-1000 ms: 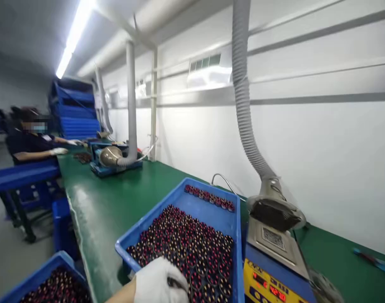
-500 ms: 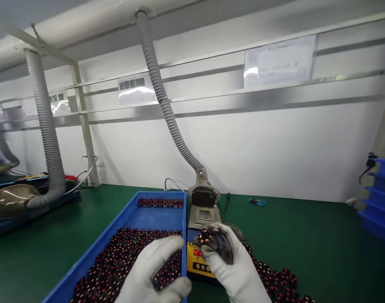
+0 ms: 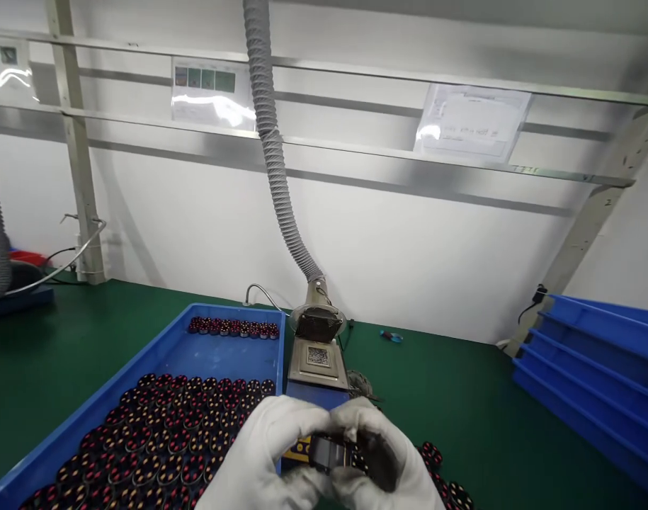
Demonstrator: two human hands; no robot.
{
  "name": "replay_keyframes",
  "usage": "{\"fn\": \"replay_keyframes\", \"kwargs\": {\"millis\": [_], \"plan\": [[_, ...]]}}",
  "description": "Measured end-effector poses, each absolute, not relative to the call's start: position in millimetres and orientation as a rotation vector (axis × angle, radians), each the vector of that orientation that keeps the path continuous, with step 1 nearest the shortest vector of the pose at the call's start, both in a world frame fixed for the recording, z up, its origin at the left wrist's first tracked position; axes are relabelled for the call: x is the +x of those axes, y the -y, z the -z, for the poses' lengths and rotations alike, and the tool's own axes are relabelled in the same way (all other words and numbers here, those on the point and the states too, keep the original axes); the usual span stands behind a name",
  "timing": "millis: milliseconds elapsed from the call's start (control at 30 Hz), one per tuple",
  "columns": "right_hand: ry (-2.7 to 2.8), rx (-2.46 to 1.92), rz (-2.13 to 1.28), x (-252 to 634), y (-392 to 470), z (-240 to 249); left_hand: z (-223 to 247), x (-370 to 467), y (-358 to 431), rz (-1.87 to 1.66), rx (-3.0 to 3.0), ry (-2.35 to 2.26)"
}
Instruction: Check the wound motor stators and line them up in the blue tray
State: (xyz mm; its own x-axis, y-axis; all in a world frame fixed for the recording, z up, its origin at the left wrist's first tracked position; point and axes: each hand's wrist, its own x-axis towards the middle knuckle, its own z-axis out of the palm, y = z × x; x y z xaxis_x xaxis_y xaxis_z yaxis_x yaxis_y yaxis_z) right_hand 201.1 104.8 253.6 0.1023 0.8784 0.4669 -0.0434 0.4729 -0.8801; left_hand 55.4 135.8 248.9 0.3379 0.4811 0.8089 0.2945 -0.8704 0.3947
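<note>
The left hand point(image 3: 268, 453) and right hand point(image 3: 390, 460), both in white gloves, meet just right of the near end of the blue tray point(image 3: 222, 358), with curled fingers and thumbs apparently pinching a dark piece point(image 3: 328, 453) between them; whether a second piece sits in the right palm cannot be told. The person would probably do best to grip lightly by the rim, keep fabric off any dotted face, and let one hand steady while the other turns, since smooth sides could slip in gloves. Little writing is legible: beside the tray's right wall, the machine point(image 3: 317, 365) bears a code-like square point(image 3: 318, 356), and its yellow panel point(image 3: 301, 450) is mostly hidden. Above and behind the tray hangs a picture sheet point(image 3: 212, 83); farther right, a printed sheet point(image 3: 469, 131) is too blurred to read. No brand shows.
</note>
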Motion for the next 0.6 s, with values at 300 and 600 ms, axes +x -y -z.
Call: {"fn": "replay_keyframes", "kwargs": {"millis": [300,600], "plan": [[1.116,-0.559,-1.007,213.8,-131.6,-244.4,-254.5,51.6,-143.3,-1.687,2.714,-0.64],[1.128,-0.738,-0.502,185.8,-119.2,-237.1,-250.8,51.1,-140.6,-1.815,2.787,-0.723]]}}
